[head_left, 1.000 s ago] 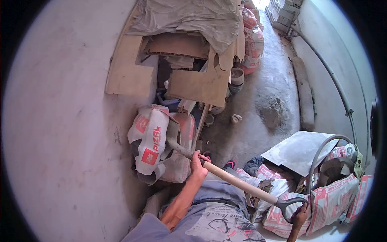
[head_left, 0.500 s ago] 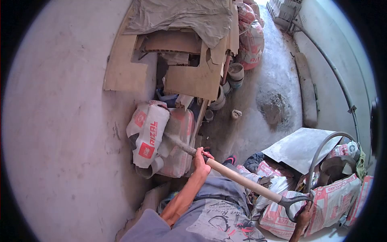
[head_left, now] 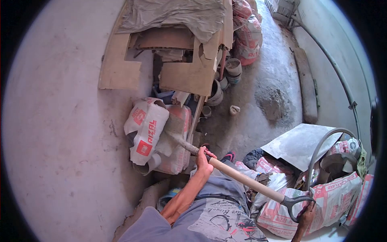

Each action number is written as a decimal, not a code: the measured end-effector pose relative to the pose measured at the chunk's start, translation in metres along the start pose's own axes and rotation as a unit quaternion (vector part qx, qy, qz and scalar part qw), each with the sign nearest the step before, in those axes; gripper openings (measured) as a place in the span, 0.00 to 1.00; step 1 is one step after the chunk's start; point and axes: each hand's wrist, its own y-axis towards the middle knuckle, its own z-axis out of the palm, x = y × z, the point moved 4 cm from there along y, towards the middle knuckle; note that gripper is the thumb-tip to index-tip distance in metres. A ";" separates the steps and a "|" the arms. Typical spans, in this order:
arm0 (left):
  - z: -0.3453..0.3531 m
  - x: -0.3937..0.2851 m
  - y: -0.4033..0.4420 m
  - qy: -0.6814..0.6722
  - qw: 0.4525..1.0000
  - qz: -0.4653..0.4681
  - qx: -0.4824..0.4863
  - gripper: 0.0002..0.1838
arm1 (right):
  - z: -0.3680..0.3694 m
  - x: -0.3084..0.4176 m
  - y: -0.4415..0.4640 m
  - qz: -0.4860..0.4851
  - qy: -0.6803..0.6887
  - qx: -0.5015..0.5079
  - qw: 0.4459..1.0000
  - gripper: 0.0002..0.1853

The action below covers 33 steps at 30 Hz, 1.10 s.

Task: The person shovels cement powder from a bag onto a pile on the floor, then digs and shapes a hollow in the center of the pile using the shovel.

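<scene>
A shovel point(head_left: 246, 182) slants across the front of my body, its wooden shaft running from upper left to lower right. My left hand point(head_left: 204, 158) is closed round the lower shaft, near the dark metal socket. At the other end, my right hand point(head_left: 307, 214) grips the dark D-shaped handle. The shovel's grey, dusty blade end lies over a cement bag point(head_left: 177, 151), where blade and dust are hard to tell apart. Beside it, a torn white and red RIZAL bag point(head_left: 150, 128) leans by the left wall.
Cardboard point(head_left: 185, 76) and a grey cloth point(head_left: 173, 18) cover a pile ahead. Buckets point(head_left: 233, 67) stand beside it. A rubble mound point(head_left: 272, 103) rises from the floor. At right are filled bags point(head_left: 336, 195), a flat sheet point(head_left: 302, 145) and a curved hose point(head_left: 316, 157).
The blade end has dropped from beside the torn bag's upper edge onto the bag next to it. Both hands keep their hold. The view has shifted slightly, moving the cardboard pile up and left.
</scene>
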 end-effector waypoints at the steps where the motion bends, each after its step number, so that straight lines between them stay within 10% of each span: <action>1: -0.001 0.003 0.000 0.002 1.000 0.002 -0.006 0.13 | -0.001 -0.003 0.001 0.000 0.004 -0.006 1.000 0.17; 33: 0.030 0.060 -0.014 0.026 0.999 -0.015 -0.019 0.12 | -0.026 -0.048 0.044 -0.043 -0.028 -0.020 0.998 0.19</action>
